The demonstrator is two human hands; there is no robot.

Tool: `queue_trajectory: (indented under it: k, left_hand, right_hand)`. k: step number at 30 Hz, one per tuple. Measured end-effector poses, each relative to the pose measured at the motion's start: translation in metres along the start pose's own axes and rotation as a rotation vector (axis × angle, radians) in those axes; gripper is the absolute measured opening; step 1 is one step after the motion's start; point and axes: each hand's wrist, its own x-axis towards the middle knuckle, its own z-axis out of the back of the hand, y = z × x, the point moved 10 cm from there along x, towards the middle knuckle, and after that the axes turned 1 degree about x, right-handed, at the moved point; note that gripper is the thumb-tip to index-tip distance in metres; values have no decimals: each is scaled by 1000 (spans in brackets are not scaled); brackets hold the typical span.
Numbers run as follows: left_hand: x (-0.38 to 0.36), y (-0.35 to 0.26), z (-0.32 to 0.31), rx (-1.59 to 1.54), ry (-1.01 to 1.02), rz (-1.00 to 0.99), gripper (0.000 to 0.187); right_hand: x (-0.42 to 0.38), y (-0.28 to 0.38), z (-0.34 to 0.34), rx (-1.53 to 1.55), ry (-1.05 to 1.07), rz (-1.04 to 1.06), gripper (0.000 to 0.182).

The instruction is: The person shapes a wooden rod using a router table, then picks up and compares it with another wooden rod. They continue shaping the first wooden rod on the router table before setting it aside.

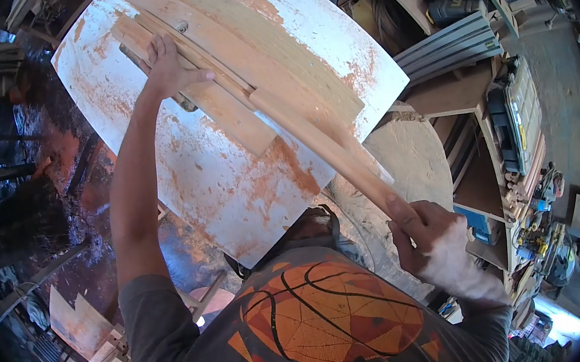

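My left hand (169, 71) lies spread on a flat wooden board (246, 130), thumb pointing toward a narrow gap beside it. A dark-edged piece (186, 103) shows partly from under that board. Near the front edge, my right hand (419, 229) is closed around the near end of a long wooden strip (322, 151). The strip's far end reaches the gap alongside the board. A wider wooden plank (255, 50) lies to the right of the strip. All of these rest on a white tabletop (211, 207) dusted with reddish sawdust.
A round tan surface (410, 150) stands right of the tabletop. Farther right are wooden shelves (464, 92) with grey metal lengths (449, 51), a tool case (515, 115) and cluttered tools (554, 238). Wood offcuts (83, 326) lie at lower left.
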Motion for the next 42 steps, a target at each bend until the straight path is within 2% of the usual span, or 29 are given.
queue_trajectory:
  k: [18,20,27,42]
  left_hand:
    - [36,31,12,-1,-51,-32,164]
    - [41,35,15,1,-55,-29,164]
    - [53,46,22,29,-55,-19,163]
    - [74,64,37,37,-33,-5,161]
  right_hand:
    - [38,13,0,-54,-22,8,45]
    - [44,13,-1,-34,11,-28,51]
    - [62,21,-2,-47,-1,13,51]
    - [94,35,-2,-129,-19,39,45]
